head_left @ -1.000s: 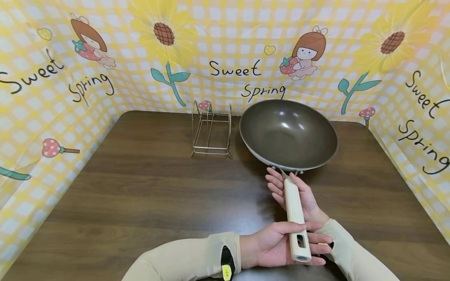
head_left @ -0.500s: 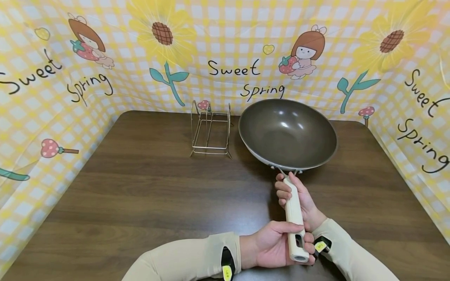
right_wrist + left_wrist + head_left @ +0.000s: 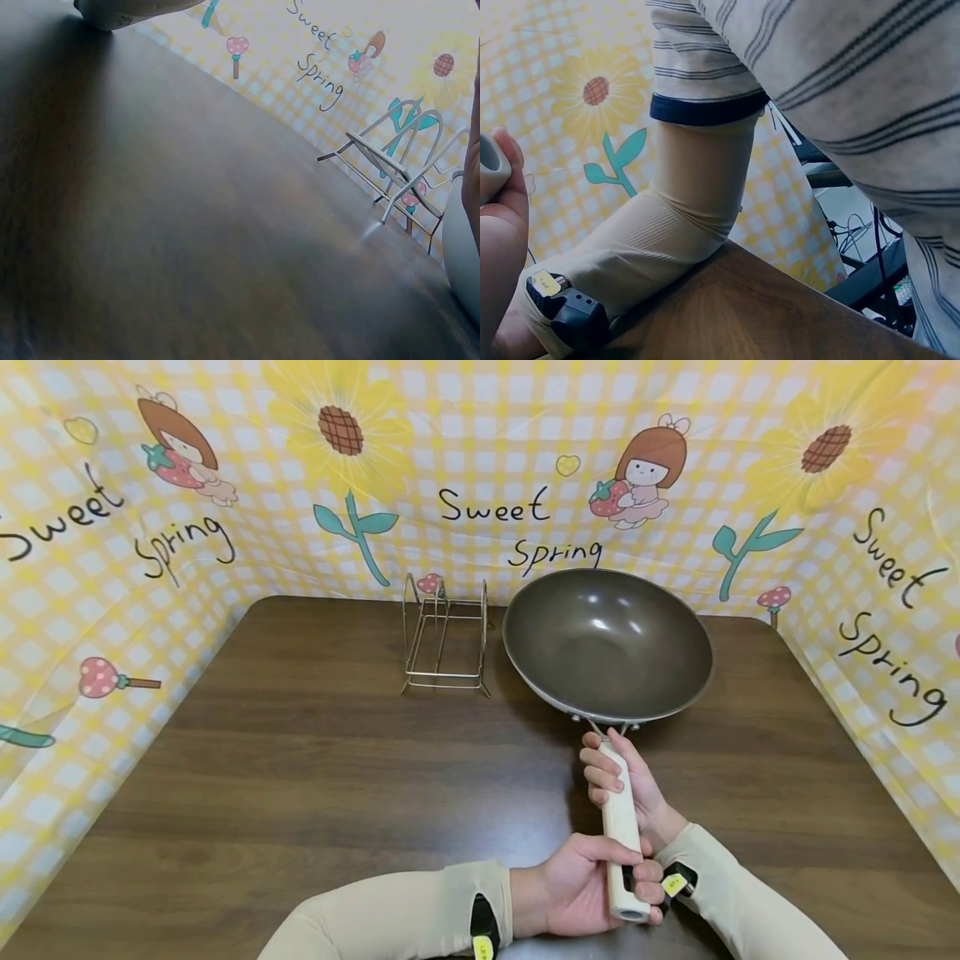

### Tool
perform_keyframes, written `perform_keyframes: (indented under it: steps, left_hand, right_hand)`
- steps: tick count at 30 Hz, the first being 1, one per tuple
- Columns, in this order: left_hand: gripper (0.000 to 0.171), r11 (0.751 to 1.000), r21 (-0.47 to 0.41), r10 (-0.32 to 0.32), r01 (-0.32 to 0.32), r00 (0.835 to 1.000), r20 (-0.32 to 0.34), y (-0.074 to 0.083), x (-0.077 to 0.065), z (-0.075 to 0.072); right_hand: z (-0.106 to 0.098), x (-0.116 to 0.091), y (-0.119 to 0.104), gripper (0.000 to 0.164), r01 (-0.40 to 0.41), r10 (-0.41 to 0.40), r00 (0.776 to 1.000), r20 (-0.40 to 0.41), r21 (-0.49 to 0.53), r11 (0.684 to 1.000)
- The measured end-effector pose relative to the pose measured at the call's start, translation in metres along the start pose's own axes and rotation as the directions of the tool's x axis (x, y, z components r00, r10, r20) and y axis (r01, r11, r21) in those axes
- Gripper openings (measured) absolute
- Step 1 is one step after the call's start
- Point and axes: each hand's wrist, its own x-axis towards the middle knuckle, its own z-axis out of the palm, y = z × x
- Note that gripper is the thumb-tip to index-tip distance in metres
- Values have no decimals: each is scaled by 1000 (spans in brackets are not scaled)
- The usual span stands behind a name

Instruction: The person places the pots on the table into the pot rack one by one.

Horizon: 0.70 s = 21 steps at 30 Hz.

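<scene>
A deep wok [image 3: 603,643] with a dark brown inside stands at the back right of the table in the head view, its cream handle [image 3: 619,814] pointing toward me. My right hand [image 3: 647,789] grips the handle close to the pan, fingers curled over its left side. Nearer me, my left hand [image 3: 573,885] holds the handle's end from below, thumb across the top. The hollow handle end [image 3: 489,161] appears at the left edge of the left wrist view. Only a sliver of my right hand [image 3: 472,176] shows in the right wrist view, beside the wok's pale outer wall [image 3: 459,247].
Left of the wok, a thin metal wire rack [image 3: 446,639] stands on the brown wooden table [image 3: 315,760]. A yellow checked cloth [image 3: 480,443] with flowers and lettering hangs along the back and both sides.
Fingers of both hands, spread under the handle one second ago, have curled round it. The whole head view has shifted slightly; wok and rack keep their places relative to each other.
</scene>
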Motion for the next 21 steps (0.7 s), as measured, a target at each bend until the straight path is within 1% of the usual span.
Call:
perform_keyframes:
  steps: [3,6,11,13,15,17,21]
  left_hand:
    - [19,1000,11,21,-22,1000,22,-4,0,-4]
    - [16,998,46,46,-48,998,48,-7,0,-8]
    - [26,989,126,70,-81,994,90,-7,-1,-11]
    - [30,986,143,75,-90,991,112,-5,-1,-12]
    - [33,984,147,78,-98,988,137,-4,-2,-11]
    - [33,984,144,82,-105,984,157,-3,-2,-11]
    - [30,985,129,85,-112,977,194,-2,-3,-12]
  right_hand:
    - [0,0,2,23,6,-6,1000,4,-33,999]
    - [1,0,3,23,19,-18,1000,21,-81,997]
    - [5,5,2,22,42,-30,996,81,-151,988]
    - [7,8,1,22,48,-30,994,109,-174,984]
    - [9,11,1,22,52,-27,991,132,-194,980]
    - [11,13,0,23,56,-25,988,150,-207,977]
    - [13,15,0,24,64,-28,988,155,-231,971]
